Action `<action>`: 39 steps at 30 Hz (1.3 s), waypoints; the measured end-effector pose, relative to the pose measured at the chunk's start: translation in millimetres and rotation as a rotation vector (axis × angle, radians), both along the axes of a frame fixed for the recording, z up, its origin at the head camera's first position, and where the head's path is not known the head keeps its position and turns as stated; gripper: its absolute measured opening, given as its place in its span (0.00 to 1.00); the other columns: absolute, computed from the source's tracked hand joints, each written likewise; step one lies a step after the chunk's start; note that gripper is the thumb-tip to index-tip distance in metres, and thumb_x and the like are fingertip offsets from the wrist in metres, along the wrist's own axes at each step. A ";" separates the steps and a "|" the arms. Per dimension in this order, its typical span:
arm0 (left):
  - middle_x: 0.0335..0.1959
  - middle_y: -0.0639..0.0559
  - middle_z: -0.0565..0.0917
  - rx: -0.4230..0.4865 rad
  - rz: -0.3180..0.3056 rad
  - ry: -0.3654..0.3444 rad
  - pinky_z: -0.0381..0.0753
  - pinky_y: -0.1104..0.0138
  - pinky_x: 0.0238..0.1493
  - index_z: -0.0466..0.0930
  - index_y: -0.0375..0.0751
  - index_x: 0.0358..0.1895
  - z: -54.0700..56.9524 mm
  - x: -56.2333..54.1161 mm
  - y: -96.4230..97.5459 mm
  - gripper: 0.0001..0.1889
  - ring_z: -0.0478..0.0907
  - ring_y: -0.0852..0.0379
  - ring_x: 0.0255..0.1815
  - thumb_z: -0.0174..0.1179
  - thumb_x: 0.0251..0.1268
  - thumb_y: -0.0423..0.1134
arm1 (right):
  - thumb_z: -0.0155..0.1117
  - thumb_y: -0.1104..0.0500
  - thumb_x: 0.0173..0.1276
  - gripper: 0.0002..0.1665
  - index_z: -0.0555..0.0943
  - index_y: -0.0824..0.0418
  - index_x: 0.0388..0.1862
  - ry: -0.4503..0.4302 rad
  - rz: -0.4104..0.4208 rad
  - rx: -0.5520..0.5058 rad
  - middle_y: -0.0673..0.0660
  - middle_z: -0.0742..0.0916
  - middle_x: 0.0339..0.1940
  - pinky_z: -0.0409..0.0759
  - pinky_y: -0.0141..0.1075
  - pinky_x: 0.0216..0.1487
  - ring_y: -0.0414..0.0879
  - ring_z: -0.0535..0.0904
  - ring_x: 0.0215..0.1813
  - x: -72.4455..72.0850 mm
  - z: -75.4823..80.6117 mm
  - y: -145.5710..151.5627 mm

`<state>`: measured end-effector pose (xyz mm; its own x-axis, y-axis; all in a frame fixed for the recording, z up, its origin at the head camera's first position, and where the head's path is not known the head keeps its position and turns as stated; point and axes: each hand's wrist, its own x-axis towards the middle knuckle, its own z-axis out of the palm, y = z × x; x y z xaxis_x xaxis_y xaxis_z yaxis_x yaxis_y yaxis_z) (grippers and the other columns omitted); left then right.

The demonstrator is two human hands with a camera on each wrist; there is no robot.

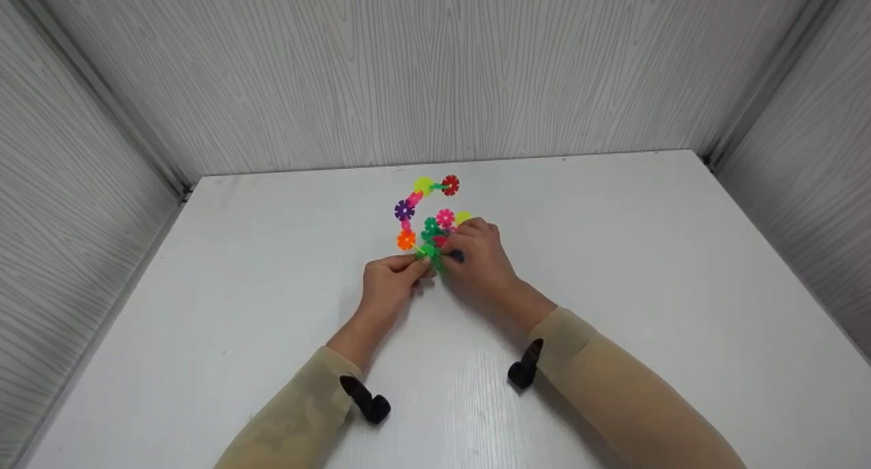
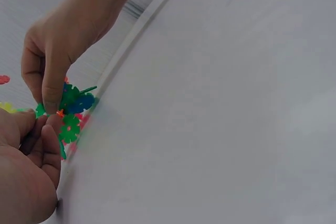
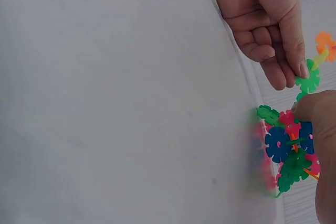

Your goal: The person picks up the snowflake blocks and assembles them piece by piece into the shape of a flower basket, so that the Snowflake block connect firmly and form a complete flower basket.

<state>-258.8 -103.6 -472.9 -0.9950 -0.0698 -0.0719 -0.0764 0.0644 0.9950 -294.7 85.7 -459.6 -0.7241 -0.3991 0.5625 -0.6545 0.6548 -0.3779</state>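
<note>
Slotted, flower-shaped plastic discs are joined into a chain and a cluster. My left hand [image 1: 389, 285] pinches a light green disc [image 3: 308, 80] between thumb and fingers. From that disc the chain curves away through an orange disc [image 1: 406, 239], a purple disc [image 1: 404, 210] and a yellow disc [image 1: 423, 186] to a red disc [image 1: 450, 185]. My right hand [image 1: 480, 254] grips the near side of the cluster, its fingertips close beside the light green disc. Blue [image 3: 278, 144], pink [image 1: 446, 217] and dark green discs [image 2: 71, 128] show there; the right fingers hide the gripped piece.
Both hands work over a white table [image 1: 612, 285]. A wood-grained panel [image 1: 442, 74] rises behind it, with further panels at left [image 1: 68, 115] and right [image 1: 803, 115]. Black straps with small mounts [image 1: 371, 404] sit on both sleeves.
</note>
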 end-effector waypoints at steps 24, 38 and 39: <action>0.30 0.45 0.90 -0.162 -0.032 0.107 0.87 0.70 0.38 0.93 0.33 0.44 8.4 -3.2 6.2 0.08 0.86 0.49 0.33 0.67 0.73 0.35 | 0.80 0.66 0.64 0.02 0.92 0.63 0.33 0.006 0.094 -0.060 0.55 0.92 0.36 0.72 0.55 0.55 0.55 0.80 0.51 -0.4 -1.6 1.0; 0.30 0.44 0.90 -0.223 -0.067 0.112 0.85 0.72 0.34 0.93 0.33 0.43 12.6 -5.1 7.1 0.08 0.85 0.52 0.30 0.65 0.74 0.32 | 0.75 0.71 0.65 0.06 0.89 0.65 0.28 0.028 0.169 -0.113 0.58 0.89 0.29 0.74 0.56 0.51 0.57 0.81 0.49 -1.4 -4.1 1.9; 0.30 0.44 0.90 -0.222 -0.068 0.111 0.85 0.72 0.34 0.93 0.33 0.43 12.7 -5.0 7.0 0.08 0.85 0.51 0.31 0.65 0.74 0.33 | 0.75 0.71 0.65 0.06 0.90 0.65 0.28 0.021 0.162 -0.106 0.57 0.89 0.30 0.73 0.56 0.52 0.57 0.81 0.49 -1.4 -3.8 2.1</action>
